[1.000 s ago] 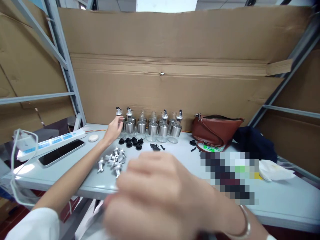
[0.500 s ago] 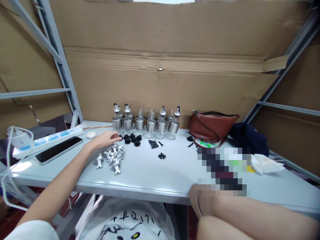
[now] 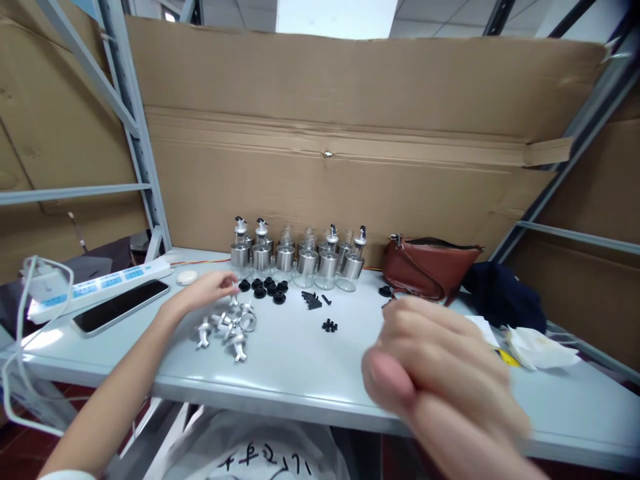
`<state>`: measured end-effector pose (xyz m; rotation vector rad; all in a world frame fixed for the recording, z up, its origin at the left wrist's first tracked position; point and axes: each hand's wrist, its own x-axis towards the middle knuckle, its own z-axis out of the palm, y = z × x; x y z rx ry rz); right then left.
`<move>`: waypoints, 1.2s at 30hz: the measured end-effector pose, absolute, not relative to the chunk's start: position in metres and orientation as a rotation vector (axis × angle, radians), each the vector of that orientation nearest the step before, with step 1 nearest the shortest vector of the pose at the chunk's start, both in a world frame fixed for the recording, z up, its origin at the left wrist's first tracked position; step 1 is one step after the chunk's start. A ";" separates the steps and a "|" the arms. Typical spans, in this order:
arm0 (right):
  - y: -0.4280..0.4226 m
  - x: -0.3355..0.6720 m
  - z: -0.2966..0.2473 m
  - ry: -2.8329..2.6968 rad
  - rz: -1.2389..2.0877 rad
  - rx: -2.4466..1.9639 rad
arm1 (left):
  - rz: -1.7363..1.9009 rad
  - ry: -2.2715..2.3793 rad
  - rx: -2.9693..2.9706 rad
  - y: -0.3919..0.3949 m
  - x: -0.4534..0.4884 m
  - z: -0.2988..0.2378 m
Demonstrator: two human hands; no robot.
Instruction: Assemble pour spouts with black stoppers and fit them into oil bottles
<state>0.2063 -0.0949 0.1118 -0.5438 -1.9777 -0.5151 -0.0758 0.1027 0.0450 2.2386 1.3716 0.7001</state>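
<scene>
My left hand (image 3: 213, 290) rests at the left of the table, with its fingers loosely bent and apart. Its fingertips are just above a loose pile of silver pourer spouts (image 3: 230, 325) and close to several black round caps (image 3: 270, 287). I see nothing held in it. My right hand (image 3: 445, 367) is raised close to the camera at the right, blurred and curled into a fist with the thumb alongside. The inside of that fist is hidden. Glass bottles with steel sleeves (image 3: 307, 263) stand in rows at the back; several carry spouts with black tips.
Small black strips (image 3: 313, 301) and tiny black pieces (image 3: 330, 326) lie mid-table. At the left are a phone (image 3: 121, 307), a power strip (image 3: 110, 283) and a white disc (image 3: 187, 277). A brown bag (image 3: 433, 267), dark cloth (image 3: 505, 287) and white tissue (image 3: 543, 348) lie right.
The camera view has tilted upward. My right hand has risen from the front edge over the table and is closed. My left hand stays near the spouts, its fingers slightly more bent.
</scene>
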 end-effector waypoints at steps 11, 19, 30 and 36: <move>0.011 0.209 0.065 -2.328 0.281 -0.765 | 1.218 0.887 1.210 -0.005 0.048 0.003; 0.010 0.214 0.057 -2.133 1.099 -0.779 | 1.011 0.780 1.200 -0.003 0.065 -0.003; 0.042 0.224 0.037 -1.662 1.335 -0.814 | 1.368 0.915 2.103 -0.018 0.066 -0.018; 0.049 0.244 0.040 -2.075 0.925 -1.119 | 1.341 1.028 2.273 -0.023 0.047 -0.029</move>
